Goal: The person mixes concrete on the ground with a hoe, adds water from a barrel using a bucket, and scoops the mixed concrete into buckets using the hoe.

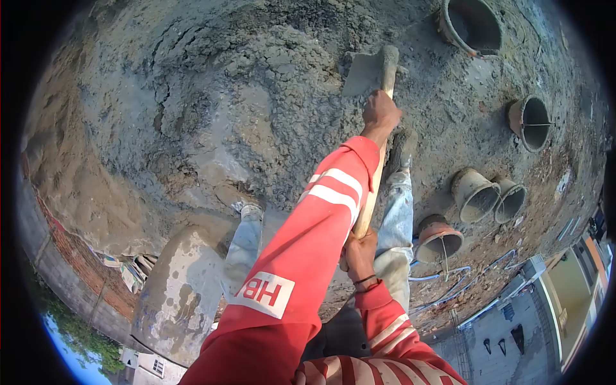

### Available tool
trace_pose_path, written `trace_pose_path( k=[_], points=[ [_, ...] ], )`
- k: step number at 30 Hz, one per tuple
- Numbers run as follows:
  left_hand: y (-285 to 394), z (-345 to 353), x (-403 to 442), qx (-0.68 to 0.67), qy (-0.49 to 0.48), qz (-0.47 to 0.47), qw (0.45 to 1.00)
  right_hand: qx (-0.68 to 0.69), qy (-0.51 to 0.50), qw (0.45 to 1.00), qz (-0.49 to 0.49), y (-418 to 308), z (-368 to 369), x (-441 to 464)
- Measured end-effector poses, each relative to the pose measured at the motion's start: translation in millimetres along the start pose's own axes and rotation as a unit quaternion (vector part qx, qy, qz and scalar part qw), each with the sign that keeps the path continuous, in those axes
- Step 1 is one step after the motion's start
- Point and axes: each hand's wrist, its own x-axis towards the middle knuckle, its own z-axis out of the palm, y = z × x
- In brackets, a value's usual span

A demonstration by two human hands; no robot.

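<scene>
A hoe with a long wooden handle [370, 208] runs up the middle of the view. Its flat, mud-grey blade [362, 75] rests at the edge of a heap of wet grey mortar [276, 96]. My left hand [381, 113] is wrapped round the handle close to the blade. Lower down, near my body, my right hand [361, 255] grips the same handle towards its butt end. Both arms are in red sleeves with white stripes. The fingers of the right hand are partly hidden.
Several mud-caked buckets stand to the right, among them a near bucket [431, 226] and a far bucket [449, 29]. Blue pipe [449, 292] lies on the ground behind them. At lower left is a wet, rounded grey surface [183, 295]. My boot [404, 147] stands beside the handle.
</scene>
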Motion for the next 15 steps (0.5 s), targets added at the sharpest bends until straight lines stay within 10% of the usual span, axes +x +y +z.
trace_pose_path(
  k=[9, 13, 15],
  points=[
    [-212.1, 9.5, -65.5, 0.043, -0.136, -0.239, 0.961, 0.088, -0.073, 0.952, 0.285, 1.4, 30.5, -103.1],
    [-257.9, -86.6, -91.5, -0.153, -0.093, -0.344, 0.922, -0.041, -0.158, 0.941, 0.296, -9.5, 19.5, -119.7],
    [-277.9, -109.2, -129.8, -0.304, -0.014, -0.349, 0.886, -0.420, -0.248, 0.867, 0.105, -12.9, -21.6, -121.5]
  ],
)
